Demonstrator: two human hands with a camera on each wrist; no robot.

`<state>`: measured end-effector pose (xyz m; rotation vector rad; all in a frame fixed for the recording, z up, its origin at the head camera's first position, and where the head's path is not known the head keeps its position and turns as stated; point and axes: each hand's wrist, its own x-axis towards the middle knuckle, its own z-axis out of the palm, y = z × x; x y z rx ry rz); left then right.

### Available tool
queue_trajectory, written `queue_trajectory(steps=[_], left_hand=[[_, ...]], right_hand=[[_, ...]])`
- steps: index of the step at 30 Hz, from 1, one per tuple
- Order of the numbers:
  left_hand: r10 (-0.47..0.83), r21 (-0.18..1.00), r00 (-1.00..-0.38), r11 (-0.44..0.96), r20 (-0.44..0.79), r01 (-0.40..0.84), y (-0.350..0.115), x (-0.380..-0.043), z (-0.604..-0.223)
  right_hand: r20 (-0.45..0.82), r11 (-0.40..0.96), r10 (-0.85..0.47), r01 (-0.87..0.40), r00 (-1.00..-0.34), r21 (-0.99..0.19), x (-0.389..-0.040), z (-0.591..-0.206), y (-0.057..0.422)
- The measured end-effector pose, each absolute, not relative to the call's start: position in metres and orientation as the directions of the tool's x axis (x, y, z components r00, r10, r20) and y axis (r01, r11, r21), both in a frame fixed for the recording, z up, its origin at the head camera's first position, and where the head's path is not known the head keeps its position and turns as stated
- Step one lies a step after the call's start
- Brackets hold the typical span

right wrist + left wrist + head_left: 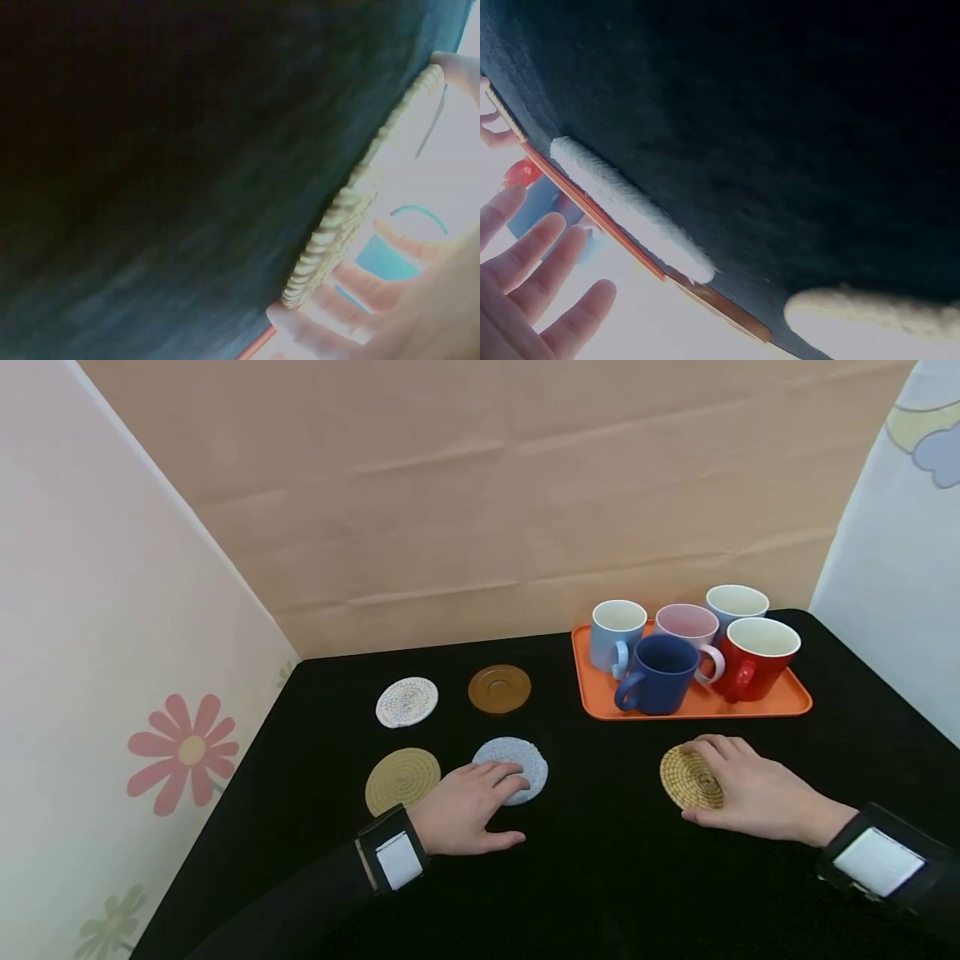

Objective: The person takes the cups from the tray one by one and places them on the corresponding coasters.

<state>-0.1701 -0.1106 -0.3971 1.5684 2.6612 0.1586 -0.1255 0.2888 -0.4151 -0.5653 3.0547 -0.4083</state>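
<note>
My right hand (757,789) spans a round woven straw coaster (686,778), thumb at its near edge and fingertips at its far edge. In the right wrist view the thumb and a finger pinch opposite ends of this straw coaster (330,240), which lies on or just over the black cloth. My left hand (468,806) hovers with spread, relaxed fingers over a pale blue knitted coaster (534,768), holding nothing. The left wrist view shows its fingers (544,289) apart from that coaster (630,210). Just beyond the left wrist lies a beige spiral coaster (401,777), partly covered.
A white speckled coaster (407,702) and a brown wooden coaster (499,688) lie farther back. At the back right, an orange tray (592,697) bears several mugs, among them a dark blue mug (663,677) and a red mug (765,660). Black cloth (585,877) covers the table.
</note>
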Motion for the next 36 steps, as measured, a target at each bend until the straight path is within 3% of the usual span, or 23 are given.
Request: queue_trajectory(steps=[12,22,36], left_hand=[[0.852,0.141,-0.516,0.502,0.086,0.853,-0.130,-0.164,-0.399],[0.822,0.172,-0.565,0.548,0.070,0.818,-0.138,-0.164,-0.402],[0.809,0.147,-0.584,0.571,0.065,0.808,-0.137,-0.166,-0.398]], right_hand=[[0.019,0.853,-0.460,-0.448,-0.888,-0.269,-0.130,-0.413,0.247],[-0.026,0.817,-0.527,-0.498,-0.850,-0.291,-0.134,-0.415,0.213],[-0.043,0.729,-0.644,-0.596,-0.764,-0.336,-0.129,-0.416,0.181]])
